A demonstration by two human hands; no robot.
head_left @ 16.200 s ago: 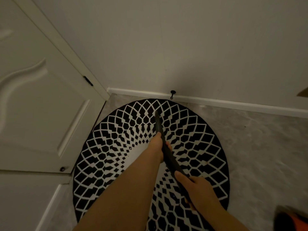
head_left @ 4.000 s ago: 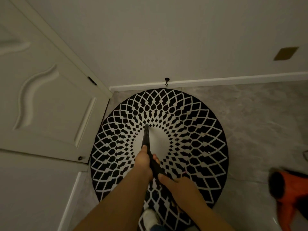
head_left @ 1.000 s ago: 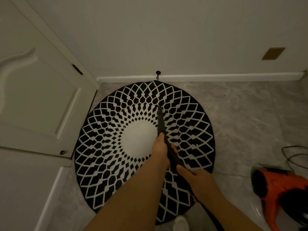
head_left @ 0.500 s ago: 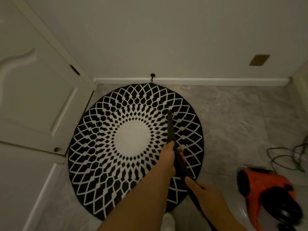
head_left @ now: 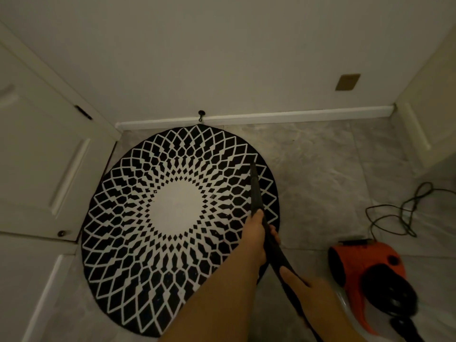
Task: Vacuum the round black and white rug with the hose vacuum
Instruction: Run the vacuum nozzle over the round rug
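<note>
Nozzle tip now at the rug's right edge, having swung off the inner rings since half a second ago. One round rug [head_left: 177,230], flat-woven look, black and white diamond lattice around a plain pale disc, lying on grey marbled tile. One slim black tapered nozzle [head_left: 255,191]. Two hands: left hand [head_left: 256,233] wrapped around the wand, right hand [head_left: 308,290] clasping it lower. One orange vacuum body [head_left: 365,265] (glossy plastic), one cord [head_left: 394,213] looped nearby.

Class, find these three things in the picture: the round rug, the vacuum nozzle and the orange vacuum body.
Rug [head_left: 176,209]: head view, on its plain white centre.
Vacuum nozzle [head_left: 255,191]: head view, on the middle of the black wand.
Vacuum body [head_left: 357,262]: head view, on its orange shell.
</note>
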